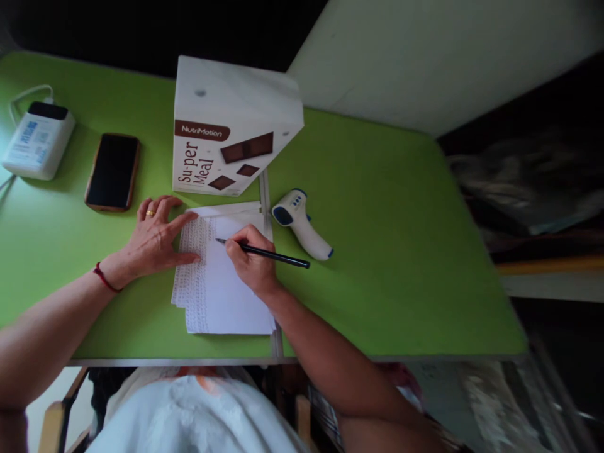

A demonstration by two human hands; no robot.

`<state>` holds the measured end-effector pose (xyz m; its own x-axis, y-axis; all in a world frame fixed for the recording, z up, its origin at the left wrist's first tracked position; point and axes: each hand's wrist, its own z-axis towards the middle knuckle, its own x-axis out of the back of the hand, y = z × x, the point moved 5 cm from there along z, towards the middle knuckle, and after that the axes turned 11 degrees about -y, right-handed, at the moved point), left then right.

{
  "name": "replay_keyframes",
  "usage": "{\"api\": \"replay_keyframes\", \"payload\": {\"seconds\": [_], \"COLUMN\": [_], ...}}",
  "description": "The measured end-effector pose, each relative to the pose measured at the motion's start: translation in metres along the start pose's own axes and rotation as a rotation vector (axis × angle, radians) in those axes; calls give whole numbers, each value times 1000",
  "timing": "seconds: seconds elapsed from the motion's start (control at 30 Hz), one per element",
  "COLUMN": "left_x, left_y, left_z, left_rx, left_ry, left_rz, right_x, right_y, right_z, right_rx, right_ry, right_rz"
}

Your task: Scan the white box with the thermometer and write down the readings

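Sheets of white paper (231,296) lie stacked on the green table, with rows of small handwriting down their left side. My right hand (255,261) is closed around a black pen (278,255), its tip at the paper near the written rows. The pen's back end points to the right. My left hand (158,236) rests at the paper's left edge, fingers apart, with thumb and forefinger touching the sheets. A ring and a red cord bracelet (106,278) are on that hand and wrist.
Behind the paper stands a white NutriMotion box (236,94). A white infrared thermometer (304,226) lies right of the paper. A phone (113,171) and a white power bank (40,141) with a cable are at the left. A seam crosses the green table (401,251).
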<state>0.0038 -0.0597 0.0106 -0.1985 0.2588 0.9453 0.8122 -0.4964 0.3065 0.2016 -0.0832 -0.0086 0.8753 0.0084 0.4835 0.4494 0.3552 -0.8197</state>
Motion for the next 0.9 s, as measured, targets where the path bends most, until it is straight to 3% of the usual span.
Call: {"api": "replay_keyframes", "payload": {"seconds": [0.3,0.47,0.53,0.63,0.73,0.8,0.9], "left_x": [0,-1,-3,-6,-2,6,21], "left_y": [0,-1,-2,-5,-6,2,30], "left_z": [1,0,0,4,13,11,-23], "left_rx": [-4,7,10,20,63,91,88], "left_ry": [8,7,-7,-35,-103,-172,-225], "left_rz": [6,-11,-31,-52,-43,-7,77], "right_x": [-3,5,20,43,62,72,86], "right_y": [4,-10,-25,-36,-9,14,30], "right_z": [0,0,1,-3,-12,-20,-33], "right_rx": [11,110,226,478,517,494,502], "right_ry": [-14,-8,-33,-159,-298,-341,-355], "right_rz": [9,-26,-159,-543,-868,-938,-975]}}
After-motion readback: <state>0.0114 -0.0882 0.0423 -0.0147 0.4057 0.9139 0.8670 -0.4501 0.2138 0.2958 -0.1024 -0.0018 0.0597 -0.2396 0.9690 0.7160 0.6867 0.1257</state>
